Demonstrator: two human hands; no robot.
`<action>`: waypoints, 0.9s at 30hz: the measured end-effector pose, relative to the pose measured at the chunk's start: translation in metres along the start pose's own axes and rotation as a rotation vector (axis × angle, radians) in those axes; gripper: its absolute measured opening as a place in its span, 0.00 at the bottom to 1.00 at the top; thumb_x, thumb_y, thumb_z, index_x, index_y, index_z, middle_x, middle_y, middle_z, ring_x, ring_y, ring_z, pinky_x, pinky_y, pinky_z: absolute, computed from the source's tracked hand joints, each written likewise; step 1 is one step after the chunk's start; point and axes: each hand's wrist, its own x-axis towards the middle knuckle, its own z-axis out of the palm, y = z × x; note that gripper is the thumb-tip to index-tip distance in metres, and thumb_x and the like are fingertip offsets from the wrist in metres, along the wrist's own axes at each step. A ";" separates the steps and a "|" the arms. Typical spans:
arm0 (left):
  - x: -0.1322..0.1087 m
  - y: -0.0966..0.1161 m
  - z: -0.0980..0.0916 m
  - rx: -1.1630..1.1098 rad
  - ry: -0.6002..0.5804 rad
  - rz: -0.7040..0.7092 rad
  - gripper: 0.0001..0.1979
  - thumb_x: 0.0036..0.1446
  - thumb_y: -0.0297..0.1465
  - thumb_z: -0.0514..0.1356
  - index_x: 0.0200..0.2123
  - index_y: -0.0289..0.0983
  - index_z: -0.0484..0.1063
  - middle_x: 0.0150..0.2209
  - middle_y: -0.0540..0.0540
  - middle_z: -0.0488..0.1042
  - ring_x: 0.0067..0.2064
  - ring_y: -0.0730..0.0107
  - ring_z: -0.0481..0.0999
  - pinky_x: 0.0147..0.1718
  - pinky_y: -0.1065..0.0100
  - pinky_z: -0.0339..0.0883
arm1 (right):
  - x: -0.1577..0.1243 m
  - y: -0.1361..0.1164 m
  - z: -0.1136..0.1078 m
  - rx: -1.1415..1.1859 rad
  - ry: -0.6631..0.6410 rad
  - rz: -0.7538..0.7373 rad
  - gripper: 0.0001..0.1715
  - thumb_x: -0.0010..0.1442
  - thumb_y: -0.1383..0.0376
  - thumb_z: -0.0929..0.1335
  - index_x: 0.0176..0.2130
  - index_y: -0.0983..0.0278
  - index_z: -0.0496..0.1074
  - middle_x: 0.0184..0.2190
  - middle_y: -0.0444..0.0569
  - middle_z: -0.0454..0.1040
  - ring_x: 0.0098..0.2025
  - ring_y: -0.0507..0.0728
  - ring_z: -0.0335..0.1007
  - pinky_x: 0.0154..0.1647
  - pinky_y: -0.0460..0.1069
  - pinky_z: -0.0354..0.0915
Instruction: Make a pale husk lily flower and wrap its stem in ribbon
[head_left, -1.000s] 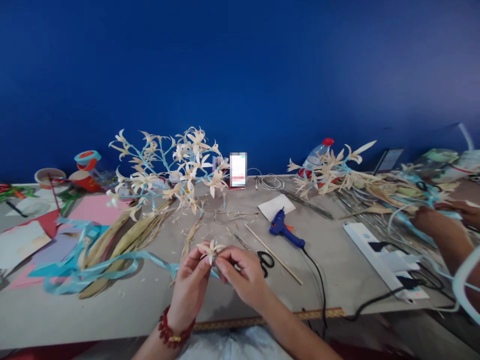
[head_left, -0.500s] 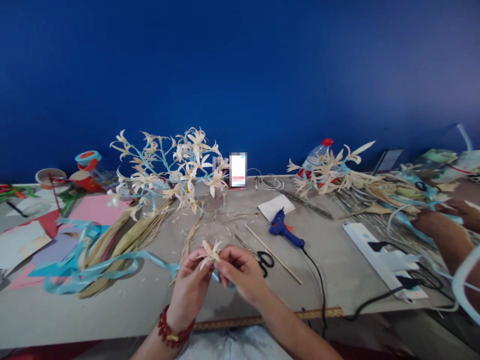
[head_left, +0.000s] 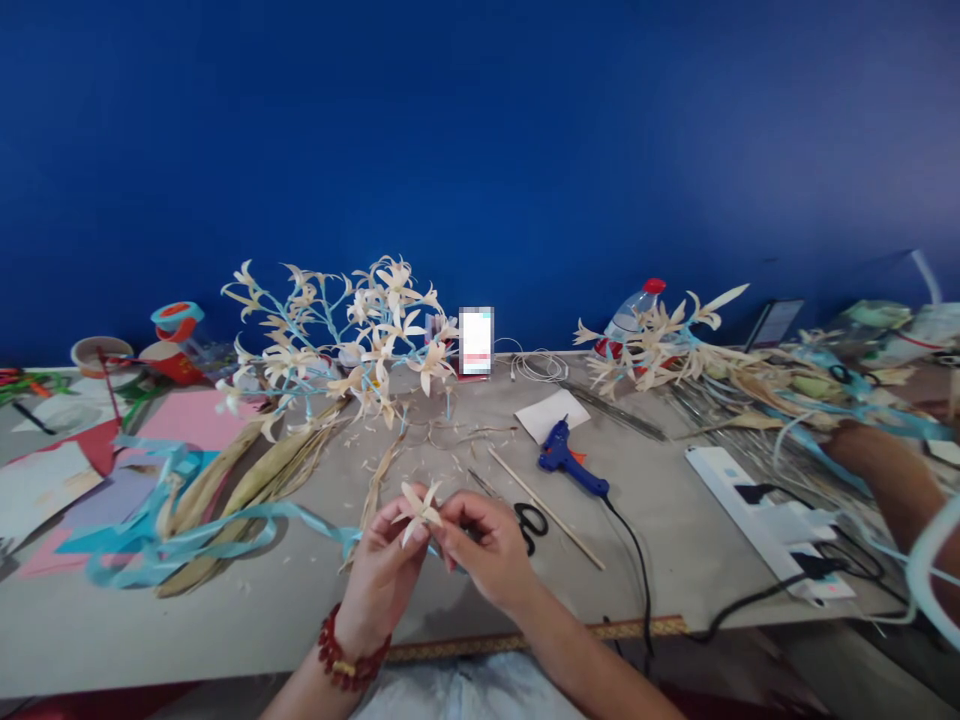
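Head cam: L hand (head_left: 386, 565) & R hand (head_left: 486, 545), fingers curled nearly closed, pinch small cream star-shaped flower (head_left: 421, 514) btwn them, over grey table (head_left: 300, 625). Blue plastic glue gun (head_left: 564, 462) lies to R, apart.

Right of the glue gun (head_left: 570, 466), there's the lane, bare tabletop (head_left: 656, 500) all the way to the power strip (head_left: 769, 525), which walls it off! In front of the glue gun, its black cord (head_left: 648, 605) cuts low across to the near edge. Left of the glue gun it's tight: wooden stick (head_left: 547, 509) first, then scissors (head_left: 519, 512), both between it and the right hand (head_left: 484, 545). Behind the glue gun, white paper (head_left: 546, 411) lies low, passable overhead.
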 end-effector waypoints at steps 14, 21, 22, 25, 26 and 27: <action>0.003 -0.003 0.000 -0.027 0.001 0.030 0.07 0.47 0.32 0.69 0.29 0.36 0.77 0.30 0.48 0.73 0.29 0.71 0.73 0.24 0.72 0.70 | 0.002 -0.001 -0.003 0.075 -0.092 0.058 0.18 0.60 0.54 0.68 0.27 0.62 0.64 0.17 0.39 0.64 0.18 0.48 0.59 0.20 0.43 0.57; -0.001 -0.002 0.004 -0.014 0.000 0.036 0.09 0.48 0.28 0.69 0.35 0.38 0.76 0.33 0.49 0.75 0.31 0.73 0.73 0.32 0.71 0.71 | -0.002 -0.011 -0.004 -0.326 -0.023 -0.163 0.11 0.63 0.62 0.65 0.29 0.62 0.67 0.20 0.41 0.68 0.22 0.50 0.64 0.25 0.45 0.59; -0.001 -0.001 0.003 -0.007 0.000 0.044 0.08 0.48 0.28 0.69 0.34 0.38 0.76 0.33 0.49 0.74 0.31 0.74 0.72 0.33 0.72 0.70 | -0.001 -0.014 -0.005 -0.346 -0.034 -0.167 0.11 0.63 0.63 0.65 0.28 0.62 0.67 0.20 0.41 0.68 0.22 0.50 0.63 0.26 0.45 0.58; -0.001 0.000 0.001 0.009 -0.023 0.052 0.06 0.49 0.28 0.69 0.32 0.37 0.76 0.33 0.49 0.72 0.31 0.74 0.71 0.29 0.73 0.69 | 0.000 -0.015 -0.006 -0.295 -0.076 -0.100 0.13 0.63 0.62 0.65 0.27 0.63 0.67 0.19 0.41 0.68 0.22 0.49 0.63 0.25 0.44 0.57; -0.001 0.000 0.000 0.015 -0.031 0.055 0.06 0.49 0.28 0.69 0.32 0.36 0.76 0.33 0.49 0.72 0.32 0.73 0.71 0.29 0.73 0.69 | 0.000 -0.014 -0.007 -0.222 -0.095 -0.055 0.14 0.63 0.60 0.65 0.27 0.63 0.67 0.19 0.41 0.68 0.22 0.49 0.62 0.24 0.44 0.57; 0.000 0.000 -0.001 0.022 -0.036 0.058 0.06 0.49 0.28 0.69 0.32 0.36 0.76 0.33 0.49 0.71 0.32 0.72 0.71 0.29 0.73 0.69 | 0.001 -0.012 -0.007 -0.132 -0.116 -0.006 0.15 0.63 0.59 0.66 0.27 0.63 0.67 0.19 0.41 0.67 0.21 0.49 0.62 0.23 0.44 0.56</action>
